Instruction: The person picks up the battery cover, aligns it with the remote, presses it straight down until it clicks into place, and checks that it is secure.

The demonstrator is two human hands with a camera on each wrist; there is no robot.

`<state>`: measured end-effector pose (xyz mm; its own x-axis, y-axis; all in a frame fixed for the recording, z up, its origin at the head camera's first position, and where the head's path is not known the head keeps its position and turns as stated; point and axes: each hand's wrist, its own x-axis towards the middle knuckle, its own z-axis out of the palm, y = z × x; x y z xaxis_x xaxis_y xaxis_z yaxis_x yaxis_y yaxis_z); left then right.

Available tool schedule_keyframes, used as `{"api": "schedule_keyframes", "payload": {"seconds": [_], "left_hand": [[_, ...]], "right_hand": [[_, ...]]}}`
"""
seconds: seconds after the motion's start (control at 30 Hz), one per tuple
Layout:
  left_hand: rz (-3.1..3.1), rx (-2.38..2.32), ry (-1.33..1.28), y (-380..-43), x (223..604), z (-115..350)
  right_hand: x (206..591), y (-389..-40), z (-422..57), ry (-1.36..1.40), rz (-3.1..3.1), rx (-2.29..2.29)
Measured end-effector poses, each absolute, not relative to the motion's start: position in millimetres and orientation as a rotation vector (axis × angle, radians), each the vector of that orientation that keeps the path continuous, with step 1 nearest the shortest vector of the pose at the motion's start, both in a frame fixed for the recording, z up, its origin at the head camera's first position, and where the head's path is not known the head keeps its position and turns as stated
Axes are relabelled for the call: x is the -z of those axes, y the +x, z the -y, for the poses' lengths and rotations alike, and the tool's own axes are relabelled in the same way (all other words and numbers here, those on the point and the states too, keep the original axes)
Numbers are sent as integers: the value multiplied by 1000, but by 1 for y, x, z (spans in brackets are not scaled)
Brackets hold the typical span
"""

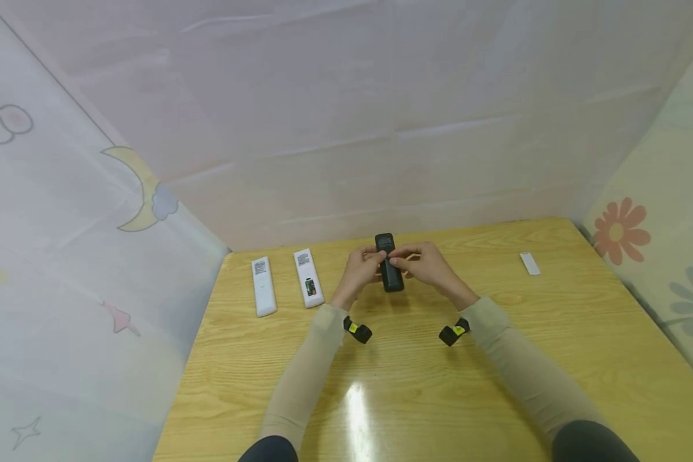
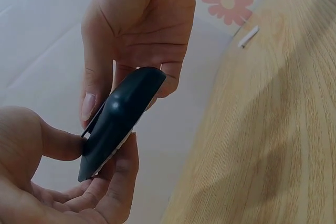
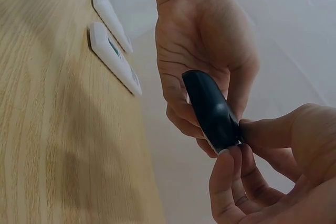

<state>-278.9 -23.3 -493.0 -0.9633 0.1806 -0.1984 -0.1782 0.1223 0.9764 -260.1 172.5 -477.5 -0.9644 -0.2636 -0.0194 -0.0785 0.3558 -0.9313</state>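
Note:
A black remote control (image 1: 391, 276) is held above the table with its back facing up. My left hand (image 1: 355, 273) grips it from the left side, thumb on the back and fingers underneath. From the right, my right hand (image 1: 430, 263) holds it too, its thumb at the middle of the back. In the left wrist view a thin dark flap (image 2: 95, 121), which looks like the battery cover, stands slightly off the remote's back by the right thumb. The fingers hide part of it, and whether the right hand pinches the flap alone is unclear.
Left of the hands lie two white remotes face down: one (image 1: 302, 260) has its battery compartment uncovered, the other (image 1: 264, 295) looks closed. A small white cover (image 1: 529, 264) lies far right on the wooden table (image 1: 439, 398). Fabric walls stand behind and at both sides.

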Motion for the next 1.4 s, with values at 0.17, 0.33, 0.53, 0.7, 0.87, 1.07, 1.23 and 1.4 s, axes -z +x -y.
{"api": "schedule_keyframes", "payload": {"seconds": [0.17, 0.33, 0.53, 0.7, 0.87, 1.07, 1.23, 1.4], "left_hand": [[-2128, -1929, 1, -280, 493, 23], [-2119, -1941, 0, -280, 494, 22], [-2108, -1959, -3, -280, 494, 23], [-2088, -1982, -3, -281, 495, 24], [-2084, -1994, 0, -282, 495, 24], [-2085, -2004, -13, -282, 495, 26], [-2091, -1998, -6, -282, 495, 28], [-2089, -1998, 1, -281, 496, 29]], "right_hand": [[479, -260, -173, -312, -2462, 1683], [481, -260, -172, -299, -2476, 1701], [482, -260, -170, -267, -2429, 1755], [488, -263, -170, -237, -2398, 1769], [491, -262, -169, -222, -2353, 1789], [493, -260, -165, -165, -2285, 1775], [497, -259, -163, -163, -2220, 1811], [500, -260, -161, -167, -2196, 1840]]}}
